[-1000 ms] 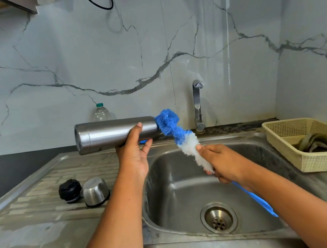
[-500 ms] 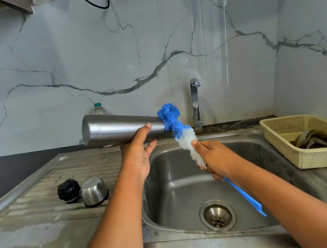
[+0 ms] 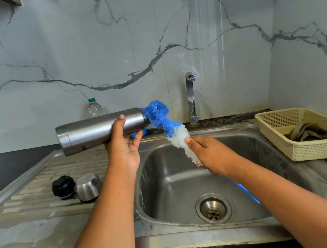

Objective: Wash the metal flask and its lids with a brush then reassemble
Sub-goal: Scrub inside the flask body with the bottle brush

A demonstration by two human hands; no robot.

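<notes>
My left hand [image 3: 123, 149] grips the steel flask [image 3: 93, 131], held nearly level above the drainboard with its mouth pointing right. The blue and white bottle brush [image 3: 165, 123] has its blue tip at the flask's mouth. My right hand [image 3: 209, 155] holds the brush at its white bristles over the sink basin [image 3: 175, 194]; part of the blue handle shows below my forearm. The black inner lid [image 3: 63, 186] and the steel cup lid [image 3: 88, 186] sit side by side on the drainboard [image 3: 35, 207].
A tap [image 3: 191, 97] rises behind the basin. A beige plastic basket [image 3: 314, 150] holding a cloth stands on the counter at the right. A clear plastic bottle [image 3: 93, 108] stands by the marble wall behind the flask. The drain [image 3: 213, 210] lies in the basin floor.
The flask has swung from tilting down at its mouth to tilting slightly up, and the brush's blue tip stays pressed at its mouth. The lids have not moved.
</notes>
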